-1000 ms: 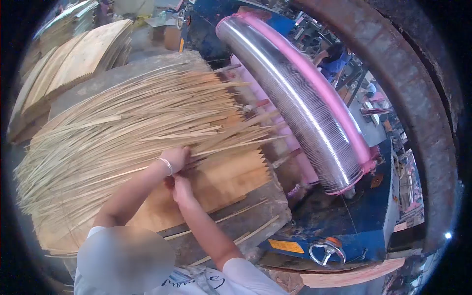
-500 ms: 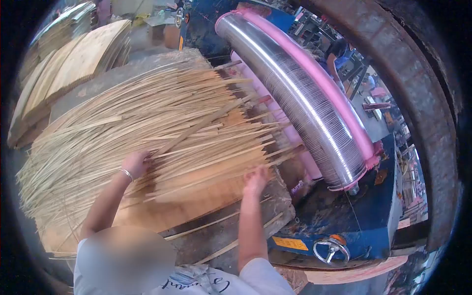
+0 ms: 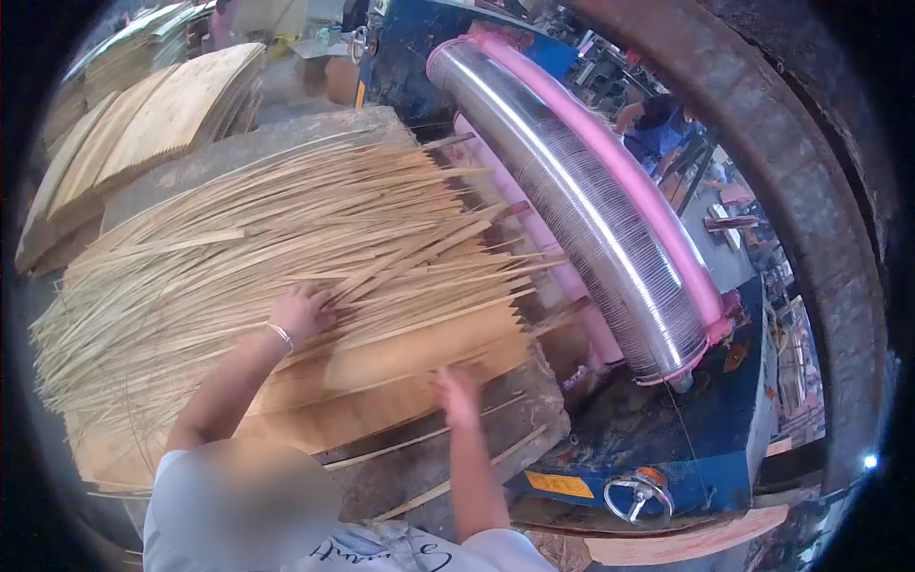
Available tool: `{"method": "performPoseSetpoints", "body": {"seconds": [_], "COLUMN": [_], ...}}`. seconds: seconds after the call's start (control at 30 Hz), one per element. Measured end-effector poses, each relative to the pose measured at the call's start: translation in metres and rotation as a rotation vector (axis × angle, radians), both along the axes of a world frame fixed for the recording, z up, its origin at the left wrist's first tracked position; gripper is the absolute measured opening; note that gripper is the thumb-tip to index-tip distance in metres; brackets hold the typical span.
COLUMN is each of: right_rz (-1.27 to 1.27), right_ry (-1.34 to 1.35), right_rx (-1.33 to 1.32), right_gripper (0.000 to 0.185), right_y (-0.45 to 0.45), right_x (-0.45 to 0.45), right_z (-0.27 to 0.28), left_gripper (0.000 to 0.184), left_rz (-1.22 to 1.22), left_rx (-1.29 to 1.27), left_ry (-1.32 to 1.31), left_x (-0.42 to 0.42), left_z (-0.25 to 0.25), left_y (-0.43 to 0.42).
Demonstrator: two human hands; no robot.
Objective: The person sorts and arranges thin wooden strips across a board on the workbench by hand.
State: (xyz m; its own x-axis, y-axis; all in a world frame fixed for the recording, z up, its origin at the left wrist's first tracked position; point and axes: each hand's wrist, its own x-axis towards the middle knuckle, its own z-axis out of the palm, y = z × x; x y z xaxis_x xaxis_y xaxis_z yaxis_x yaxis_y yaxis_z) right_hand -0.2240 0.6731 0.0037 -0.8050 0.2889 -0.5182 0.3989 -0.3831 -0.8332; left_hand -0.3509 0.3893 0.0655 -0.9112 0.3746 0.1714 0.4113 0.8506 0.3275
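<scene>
Thin wood strips (image 3: 248,229) lie in a thick, loose layer over stacked wood veneer sheets (image 3: 410,353) with jagged right ends. My left hand (image 3: 303,313), with a white band at the wrist, is on the near side of the strips, its fingers curled round some of them. Closer to my body, my right hand (image 3: 456,393) is over the bare near part of the top sheet, fingers slightly apart and blurred. No strip shows in it. Whether its fingertips touch the sheet I cannot tell.
Right of the stack stands a blue machine (image 3: 648,429) with a ridged metal roller (image 3: 581,200), pink rollers (image 3: 620,162) and a handwheel (image 3: 639,498). More veneer stacks (image 3: 172,114) stand at back left. Another person (image 3: 658,129) is beyond the rollers. A rusty beam (image 3: 810,162) curves along the right.
My left hand has moved right, and nearby strips have shifted away from me, baring more of the sheet. My right hand has moved left and closer to my body.
</scene>
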Motion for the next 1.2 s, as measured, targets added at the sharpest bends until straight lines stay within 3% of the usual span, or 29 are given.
{"method": "performPoseSetpoints", "body": {"seconds": [0.07, 0.2, 0.27, 0.37, 0.47, 0.57, 0.67, 0.87, 0.97, 1.07, 1.2], "right_rz": [0.106, 0.256, 0.181, 0.124, 0.113, -0.031, -0.109, -0.016, -0.304, -0.396, -0.16], "right_ry": [-0.012, 0.034, 0.062, 0.041, 0.137, 0.136, 0.134, 0.13, 0.161, 0.241, 0.112], "right_rx": [-0.067, -0.203, -0.417, -0.304, -0.242, -0.244, -0.166, 0.074, 0.046, 0.087, 0.046], "right_gripper": [0.028, 0.036, 0.035, 0.033, 0.034, 0.033, 0.031, 0.028, 0.029, 0.027, 0.02], "right_y": [-0.038, -0.103, -0.153, -0.177, -0.173, -0.157, -0.137, -0.063, -0.036, 0.001, -0.026], "right_x": [-0.002, -0.023, -0.045, -0.062, -0.058, -0.041, -0.037, -0.043, -0.043, -0.047, -0.037], "right_z": [0.003, -0.004, -0.002, 0.009, -0.006, -0.01, 0.009, 0.001, 0.006, 0.0, 0.017], "left_gripper": [0.036, 0.035, 0.03, 0.023, 0.018, 0.016, 0.014, 0.025, 0.029, 0.029, 0.03], "left_rz": [0.033, 0.146, 0.168, 0.11, 0.054, 0.105, 0.229, 0.098, 0.097, 0.077, 0.014], "left_rx": [-0.002, -0.147, -0.233, -0.066, 0.134, 0.151, -0.025, -0.016, -0.051, 0.009, 0.011], "left_ry": [0.059, -0.187, -0.395, -0.298, -0.436, -0.32, -0.25, -0.187, -0.164, -0.116, -0.028], "left_x": [0.021, 0.045, 0.052, 0.062, 0.039, 0.012, 0.004, -0.007, -0.003, -0.001, -0.008], "left_z": [0.007, 0.002, 0.0, 0.01, -0.003, -0.023, -0.004, 0.004, 0.019, 0.014, -0.004], "left_y": [0.0, -0.029, -0.046, -0.05, -0.063, -0.064, -0.029, 0.011, 0.017, 0.015, 0.022]}}
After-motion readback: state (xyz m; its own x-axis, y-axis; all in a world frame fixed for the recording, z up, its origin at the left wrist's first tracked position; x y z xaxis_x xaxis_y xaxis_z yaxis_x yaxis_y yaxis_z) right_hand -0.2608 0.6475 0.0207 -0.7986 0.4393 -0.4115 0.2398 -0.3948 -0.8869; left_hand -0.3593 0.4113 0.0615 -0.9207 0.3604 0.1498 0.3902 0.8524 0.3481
